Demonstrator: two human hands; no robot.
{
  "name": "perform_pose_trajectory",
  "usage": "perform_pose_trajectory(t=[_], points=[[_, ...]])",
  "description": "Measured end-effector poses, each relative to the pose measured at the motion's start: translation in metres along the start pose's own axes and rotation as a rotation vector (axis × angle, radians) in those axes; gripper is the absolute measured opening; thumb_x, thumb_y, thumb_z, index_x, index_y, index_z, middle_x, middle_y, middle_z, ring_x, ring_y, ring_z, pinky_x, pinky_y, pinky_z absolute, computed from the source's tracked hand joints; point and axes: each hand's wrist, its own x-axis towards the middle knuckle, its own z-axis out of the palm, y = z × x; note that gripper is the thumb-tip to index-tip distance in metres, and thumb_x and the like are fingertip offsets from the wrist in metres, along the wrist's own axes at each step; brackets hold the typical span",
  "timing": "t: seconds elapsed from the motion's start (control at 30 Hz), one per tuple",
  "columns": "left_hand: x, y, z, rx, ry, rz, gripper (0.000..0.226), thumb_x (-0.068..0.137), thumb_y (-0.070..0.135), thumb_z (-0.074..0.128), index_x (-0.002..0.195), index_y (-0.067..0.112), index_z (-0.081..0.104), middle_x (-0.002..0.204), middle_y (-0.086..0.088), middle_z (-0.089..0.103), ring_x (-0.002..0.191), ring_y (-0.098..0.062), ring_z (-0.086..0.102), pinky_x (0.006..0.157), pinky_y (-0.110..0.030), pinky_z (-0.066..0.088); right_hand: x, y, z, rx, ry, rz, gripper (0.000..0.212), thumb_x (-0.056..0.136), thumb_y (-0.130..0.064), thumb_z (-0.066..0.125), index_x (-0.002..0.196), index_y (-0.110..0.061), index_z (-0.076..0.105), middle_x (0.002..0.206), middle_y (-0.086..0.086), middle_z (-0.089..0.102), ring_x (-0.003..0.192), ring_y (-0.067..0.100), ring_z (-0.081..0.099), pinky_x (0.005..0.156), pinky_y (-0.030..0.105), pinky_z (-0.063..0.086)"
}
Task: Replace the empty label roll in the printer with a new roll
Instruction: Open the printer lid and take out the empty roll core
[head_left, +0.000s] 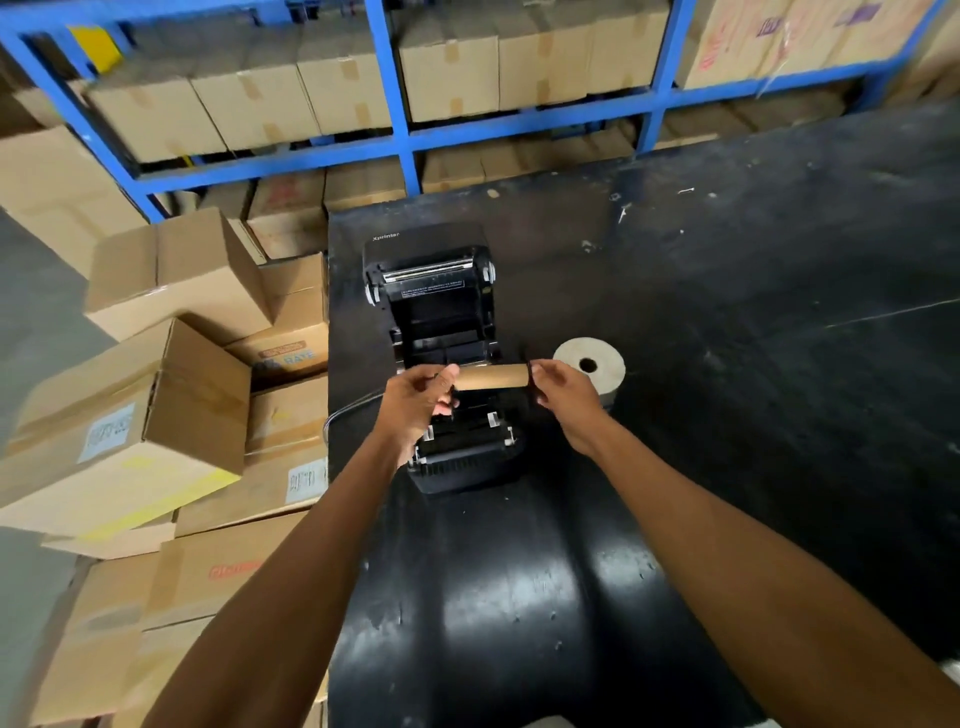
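A black label printer (441, 312) stands on the black table (727, 364) with its lid swung open toward the back. Above its open paper bay I hold an empty brown cardboard core (491, 376) level, lying left to right. My left hand (415, 400) grips the core's left end. My right hand (563, 397) pinches the right end, where a thin black spindle end shows. A full white label roll (589, 371) lies flat on the table just right of the printer, partly behind my right hand.
Cardboard boxes (156, 389) are piled against the table's left edge. Blue shelving (405, 135) filled with more boxes runs behind the table. A cable (343, 413) leaves the printer's left side. The scuffed tabletop stretches far to the right.
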Motion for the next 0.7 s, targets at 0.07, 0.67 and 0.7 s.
perform_pose_trajectory(t=[0.07, 0.67, 0.7], points=[[-0.008, -0.002, 0.012, 0.015, -0.063, -0.043, 0.030, 0.093, 0.017, 0.067, 0.115, -0.004, 0.065, 0.093, -0.013, 0.069, 0.078, -0.023, 0.066, 0.062, -0.022, 0.059, -0.009, 0.005, -0.018, 0.059, 0.009, 0.051, 0.016, 0.099, -0.017, 0.053, 0.097, -0.024, 0.066, 0.093, -0.001, 0.065, 0.077, 0.007, 0.056, 0.067, 0.019, 0.046], [-0.076, -0.079, 0.190, 0.477, 0.077, -0.306, 0.033, 0.084, 0.030, 0.077, 0.091, 0.003, 0.059, 0.089, -0.020, 0.069, 0.074, -0.033, 0.069, 0.073, -0.046, 0.061, -0.053, 0.073, -0.225, -0.211, 0.133, 0.348, 0.020, 0.100, -0.012, 0.047, 0.113, -0.005, 0.061, 0.097, 0.012, 0.058, 0.073, 0.011, 0.053, 0.065, 0.023, 0.045], [-0.083, -0.086, 0.195, 0.580, 0.110, -0.317, 0.036, 0.084, 0.035, 0.075, 0.094, 0.004, 0.059, 0.095, -0.021, 0.069, 0.084, -0.035, 0.070, 0.072, -0.040, 0.059, -0.051, 0.076, -0.230, -0.220, 0.114, 0.357, 0.021, 0.101, -0.012, 0.047, 0.114, -0.003, 0.061, 0.097, 0.012, 0.058, 0.072, 0.011, 0.053, 0.064, 0.022, 0.045]])
